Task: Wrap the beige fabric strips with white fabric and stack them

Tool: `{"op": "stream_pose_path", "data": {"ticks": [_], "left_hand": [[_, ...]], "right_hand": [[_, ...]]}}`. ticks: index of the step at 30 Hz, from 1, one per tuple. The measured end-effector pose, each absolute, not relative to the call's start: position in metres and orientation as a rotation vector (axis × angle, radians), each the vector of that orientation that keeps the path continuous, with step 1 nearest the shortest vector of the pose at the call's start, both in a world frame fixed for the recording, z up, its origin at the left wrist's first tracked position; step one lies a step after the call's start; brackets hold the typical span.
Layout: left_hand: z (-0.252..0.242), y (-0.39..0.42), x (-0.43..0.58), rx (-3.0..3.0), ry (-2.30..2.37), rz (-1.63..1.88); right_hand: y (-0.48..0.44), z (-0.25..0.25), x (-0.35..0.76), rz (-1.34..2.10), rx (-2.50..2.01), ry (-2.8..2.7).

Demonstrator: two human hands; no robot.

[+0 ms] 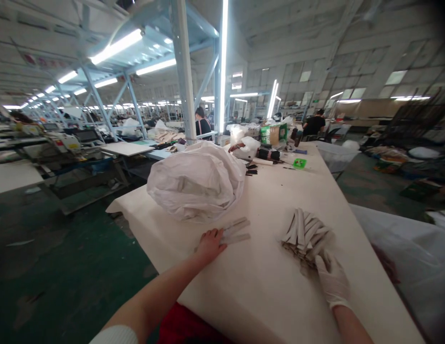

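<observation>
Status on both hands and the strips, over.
Left hand on pale strips. Gloved right hand at near edge of strip pile. White bundle just beyond left hand.

White tube lights (117, 46) glare; the green floor (82, 272) lies dim, edges stretch, and the upper-right corner is black.

I see a heap of beige strips (304, 234) at right, loosely fanned. Two pale strips (240, 238) lie flat at left, right-hand ends apart.
</observation>
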State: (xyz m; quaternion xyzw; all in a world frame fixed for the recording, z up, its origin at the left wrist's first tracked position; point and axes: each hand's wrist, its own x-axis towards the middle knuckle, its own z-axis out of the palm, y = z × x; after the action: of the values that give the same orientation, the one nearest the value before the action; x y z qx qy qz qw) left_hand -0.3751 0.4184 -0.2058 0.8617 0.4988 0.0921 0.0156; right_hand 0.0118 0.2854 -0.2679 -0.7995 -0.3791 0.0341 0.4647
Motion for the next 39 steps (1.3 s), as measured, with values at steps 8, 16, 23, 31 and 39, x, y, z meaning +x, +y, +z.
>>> {"op": "stream_pose_path", "data": {"ticks": [8,16,23,31,39], "left_hand": [[-0.211,0.455,-0.293,2.610,1.595,0.410],[-0.211,0.495,-0.221,2.538,1.565,0.501],[-0.232,0.484,-0.247,2.667,1.391,0.466],[-0.240,0.497,-0.233,2.608,1.494,0.524],[-0.235,0.504,-0.214,2.579,1.513,0.602]], "right_hand": [[0.297,-0.283,0.021,0.113,-1.953,-0.969],[0.307,-0.279,0.021,0.087,-1.947,-0.945],[0.311,-0.274,0.022,0.064,-1.890,-0.947],[0.312,-0.274,0.019,0.077,-1.894,-0.956],[0.308,-0.274,0.017,0.100,-1.856,-0.941]]}}
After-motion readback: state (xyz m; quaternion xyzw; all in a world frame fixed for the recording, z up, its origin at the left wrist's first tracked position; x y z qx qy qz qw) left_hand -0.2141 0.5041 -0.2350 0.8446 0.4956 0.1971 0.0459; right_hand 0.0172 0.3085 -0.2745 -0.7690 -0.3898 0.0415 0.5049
